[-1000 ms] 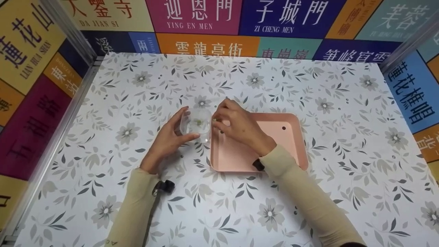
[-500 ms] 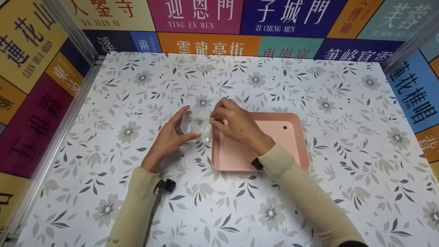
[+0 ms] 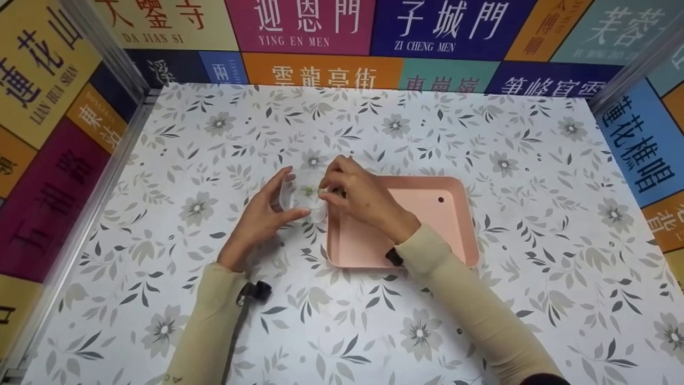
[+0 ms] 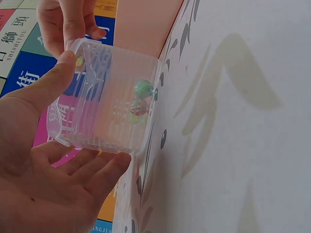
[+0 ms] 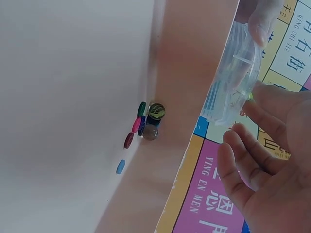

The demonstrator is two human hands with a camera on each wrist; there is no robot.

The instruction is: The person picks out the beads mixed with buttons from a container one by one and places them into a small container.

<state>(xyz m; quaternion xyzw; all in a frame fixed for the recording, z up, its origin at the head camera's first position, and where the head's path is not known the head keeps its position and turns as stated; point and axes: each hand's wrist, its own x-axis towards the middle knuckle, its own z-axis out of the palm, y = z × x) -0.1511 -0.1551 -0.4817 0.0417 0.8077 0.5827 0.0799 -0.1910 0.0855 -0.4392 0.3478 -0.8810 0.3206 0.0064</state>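
My left hand (image 3: 260,216) holds a clear plastic box (image 4: 104,97) from the side, thumb on one wall and fingers on the opposite one. Inside, a few glass marbles (image 4: 143,89) lie together at the bottom. My right hand (image 3: 355,195) is at the box's rim, thumb and index finger pinching a small yellow-green marble (image 5: 250,96); its other fingers are bent loosely. The fingertips hide most of that marble. Beneath the right hand stands a pink tray (image 3: 363,251), its left edge beside the box.
In the tray's corner, the right wrist view shows a striped marble (image 5: 157,111), a greyish marble (image 5: 151,132) and several coloured discs, among them a light blue disc (image 5: 121,167). A dark round piece (image 3: 441,199) lies at the tray's right. Lettered panels (image 3: 320,32) border the flower-patterned table (image 3: 342,321).
My right hand has moved left with the pinched marble, from over the tray's left edge to the box's rim. The left hand and box have stayed about where they were.
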